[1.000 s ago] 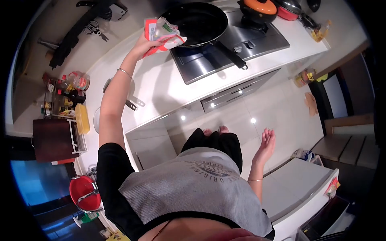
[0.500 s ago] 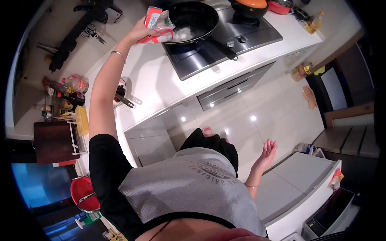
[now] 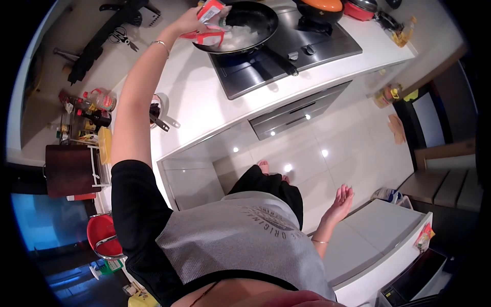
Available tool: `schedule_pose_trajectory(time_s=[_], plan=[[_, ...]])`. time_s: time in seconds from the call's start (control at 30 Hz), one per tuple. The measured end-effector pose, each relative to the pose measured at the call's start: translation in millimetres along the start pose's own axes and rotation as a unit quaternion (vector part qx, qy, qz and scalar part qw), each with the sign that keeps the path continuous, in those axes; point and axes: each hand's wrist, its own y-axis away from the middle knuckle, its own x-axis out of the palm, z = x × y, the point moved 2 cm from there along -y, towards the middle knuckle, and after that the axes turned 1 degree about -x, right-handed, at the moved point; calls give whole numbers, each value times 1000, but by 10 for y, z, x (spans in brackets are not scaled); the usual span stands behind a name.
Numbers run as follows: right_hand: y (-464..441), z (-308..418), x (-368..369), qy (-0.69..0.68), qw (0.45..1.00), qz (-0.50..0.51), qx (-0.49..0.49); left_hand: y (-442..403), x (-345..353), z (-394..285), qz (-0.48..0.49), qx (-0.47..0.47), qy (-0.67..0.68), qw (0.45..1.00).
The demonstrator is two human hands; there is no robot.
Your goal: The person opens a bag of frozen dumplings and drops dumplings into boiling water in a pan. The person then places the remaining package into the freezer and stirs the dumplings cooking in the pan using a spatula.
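My left hand [image 3: 188, 23] grips a red and white plastic packet [image 3: 210, 39], tilted at the near left rim of a black frying pan [image 3: 266, 16]. White, pale pieces [image 3: 242, 37] lie in the pan beside the packet's mouth; I cannot make out what they are. The pan rests on a steel gas hob [image 3: 286, 51], its handle pointing toward me. My right hand [image 3: 339, 203] hangs out to the side above the floor, fingers loosely curled and apart, holding nothing.
A second pan with an orange lid [image 3: 319, 5] sits on the far burner. A bowl with utensils [image 3: 156, 108] stands on the white counter [image 3: 204, 110]. Bottles [image 3: 99, 100] and a red basin [image 3: 103, 236] are at left. An open drawer [image 3: 378, 225] juts out at right.
My left hand has shifted slightly up and right with the packet, farther over the pan. More white pieces now show in the pan. My right hand has barely moved.
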Motion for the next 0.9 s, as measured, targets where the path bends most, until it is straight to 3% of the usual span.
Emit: schedule_pose_trajectory(time_s=[0.13, 0.23, 0.3, 0.37, 0.47, 0.6, 0.7, 0.77, 0.83, 0.9], plan=[[-46, -9, -82, -1, 1000, -3, 4, 90, 29, -429, -25, 177, -55, 982], [-58, 7, -150, -4, 1000, -4, 14, -165, 99, -250, -48, 280, -234, 930], [-54, 20, -177, -6, 1000, -12, 8, -264, 88, -222, -72, 256, -276, 924], [-72, 46, -240, -6, 1000, -13, 5, -44, -8, -628, -90, 267, -321, 904], [-103, 39, -349, -6, 1000, -14, 16, -141, 13, -577, 7, 204, -381, 902], [-162, 40, -394, 0, 999, -7, 42, -84, 55, -552, -22, 191, -453, 871], [-248, 38, -528, 5, 999, 2, 51, 103, 47, -665, -114, 178, -380, 900], [-290, -32, -572, 6, 998, 5, 58, 190, 44, -557, -285, 185, -175, 924], [-384, -48, -611, 14, 998, 15, 64, 327, 120, -324, -408, 199, 64, 889], [-450, -59, -523, 16, 996, 64, 66, 441, 203, -92, -471, 226, 318, 791]])
